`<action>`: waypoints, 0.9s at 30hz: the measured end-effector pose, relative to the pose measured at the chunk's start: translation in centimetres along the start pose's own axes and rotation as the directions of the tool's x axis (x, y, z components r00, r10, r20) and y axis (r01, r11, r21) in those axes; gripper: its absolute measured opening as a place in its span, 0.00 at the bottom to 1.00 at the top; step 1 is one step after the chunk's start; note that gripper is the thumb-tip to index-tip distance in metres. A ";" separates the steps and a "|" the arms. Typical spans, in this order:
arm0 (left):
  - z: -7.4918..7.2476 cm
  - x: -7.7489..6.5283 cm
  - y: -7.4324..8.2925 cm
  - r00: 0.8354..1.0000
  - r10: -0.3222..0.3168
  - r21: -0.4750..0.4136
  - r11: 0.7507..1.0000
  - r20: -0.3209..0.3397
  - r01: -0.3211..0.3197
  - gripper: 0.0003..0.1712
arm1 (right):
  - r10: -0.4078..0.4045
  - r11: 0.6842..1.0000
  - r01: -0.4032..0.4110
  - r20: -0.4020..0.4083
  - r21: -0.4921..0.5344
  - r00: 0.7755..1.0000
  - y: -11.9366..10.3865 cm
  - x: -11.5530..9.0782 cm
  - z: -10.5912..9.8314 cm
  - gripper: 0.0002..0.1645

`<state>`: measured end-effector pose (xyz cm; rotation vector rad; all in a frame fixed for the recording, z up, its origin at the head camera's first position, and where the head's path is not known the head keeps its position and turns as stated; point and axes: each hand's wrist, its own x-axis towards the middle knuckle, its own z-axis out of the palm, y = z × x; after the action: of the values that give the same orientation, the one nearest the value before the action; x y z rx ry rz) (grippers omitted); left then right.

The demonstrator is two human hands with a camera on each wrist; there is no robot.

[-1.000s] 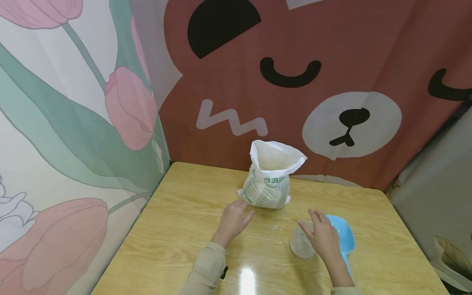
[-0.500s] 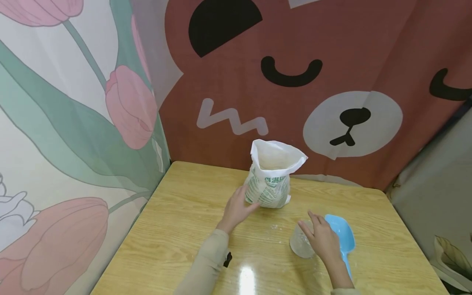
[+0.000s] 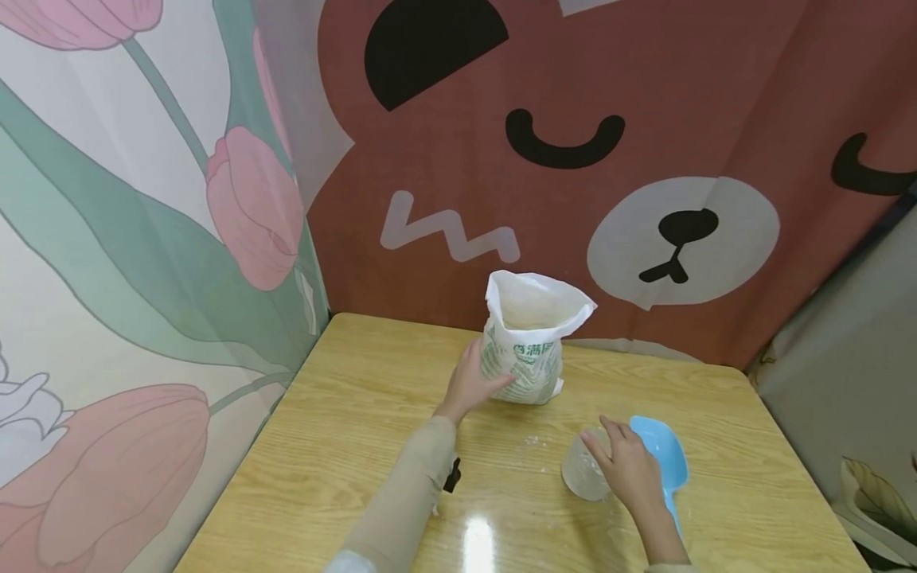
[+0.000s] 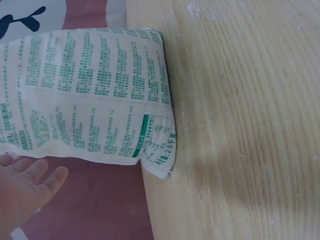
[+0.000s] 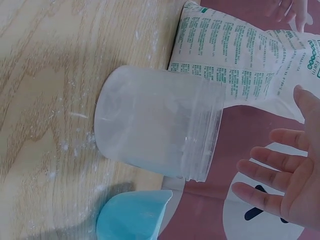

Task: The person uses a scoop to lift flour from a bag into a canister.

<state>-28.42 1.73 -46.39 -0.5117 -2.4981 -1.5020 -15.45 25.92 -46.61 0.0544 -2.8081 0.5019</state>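
The left hand [image 3: 471,383] has reached the left side of the upright white, green-printed bag [image 3: 532,368], now within grasp, while the right hand [image 3: 630,469] hovers by the clear cylindrical plastic jar [image 3: 581,476] front-right of it, both spread, gripping nothing.

in the head view the scene is lit softly, with a white glare [image 3: 479,546] thrown back by the table [image 3: 344,414] near the lower edge; a faint shadow is cast below the jar [image 3: 582,475]. the wrist views are rendered hazier and duller. in the left, shading is seen along the base of the bag [image 4: 85,90]; in the right, a grey shadow is cast beside the scoop [image 5: 131,216].
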 end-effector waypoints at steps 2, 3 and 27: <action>0.1 0.3 -0.2 1.000 -0.017 -0.006 1.000 0.008 0.017 0.54 | 0.005 1.000 -0.005 0.004 0.000 1.000 0.0 0.0 0.0 0.35; 0.2 0.5 -0.3 1.000 -0.023 -0.007 1.000 0.012 0.023 0.55 | 0.007 1.000 -0.007 0.007 -0.001 1.000 0.0 0.0 0.0 0.35; 2.3 2.5 -0.4 0.998 -0.039 0.007 0.999 0.051 0.038 0.76 | 0.032 0.999 -0.032 -0.002 -0.003 0.999 1.1 -0.9 -0.3 0.33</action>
<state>-30.88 4.04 -46.99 -0.5098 -2.5643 -1.5135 -14.60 27.03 -46.99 0.0087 -2.8123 0.5045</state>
